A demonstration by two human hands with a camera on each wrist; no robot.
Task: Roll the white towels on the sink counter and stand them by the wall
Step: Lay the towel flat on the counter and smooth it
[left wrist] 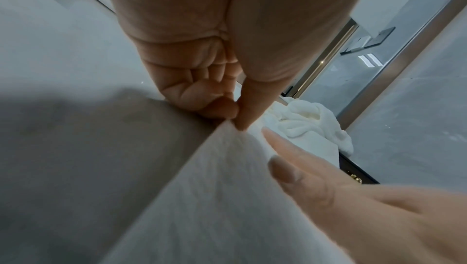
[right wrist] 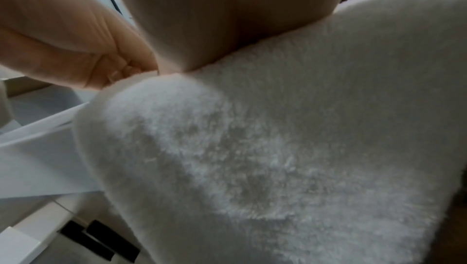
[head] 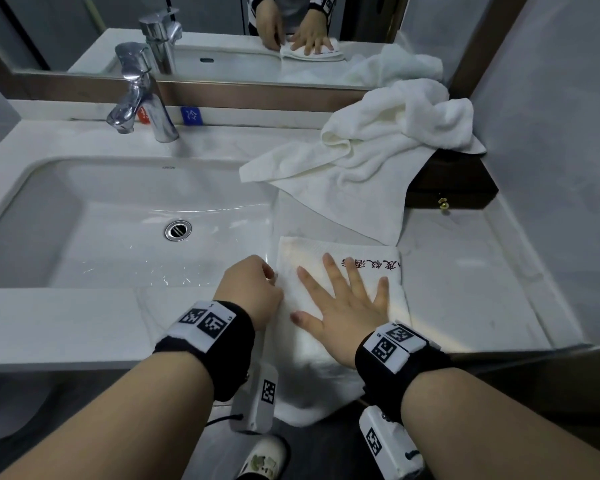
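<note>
- So, nearest the camera, both forearms come in from the bottom of the head view, each with a black wristband [head: 397, 355] carrying white tags with square black codes.
- Folded white terry towel with red embroidered characters [head: 329, 368] lies flat on the front strip of the white marble sink counter [head: 465, 299], just right of the basin, and its near end hangs off the front edge.
- Right hand [head: 343, 306] is spread flat on top of that towel, fingers straight and splayed, palm pressing down (nothing gripped, just pushing).
- Left hand [head: 248, 289] sits at the towel's left edge with fingers curled; the left wrist view shows thumb and fingertips [left wrist: 227, 108] pinching the edge of the cloth.
- Right wrist view is mostly fuzzy towel pile [right wrist: 278, 148] draped over the counter edge, with the left hand [right wrist: 76, 48] at its corner.
- Left of the hands is the white rectangular basin [head: 66, 237] with a round chrome drain [head: 177, 230].
- Further back on the right, a second crumpled white towel [head: 378, 157] is heaped up, partly over a dark wooden box with a small brass knob [head: 465, 188], and it reaches the back wall by the mirror.
- At the back stands the chrome single-lever tap [head: 142, 98] behind the basin, and the brown-framed mirror [head: 222, 88] reflects both hands on the towel.
</note>
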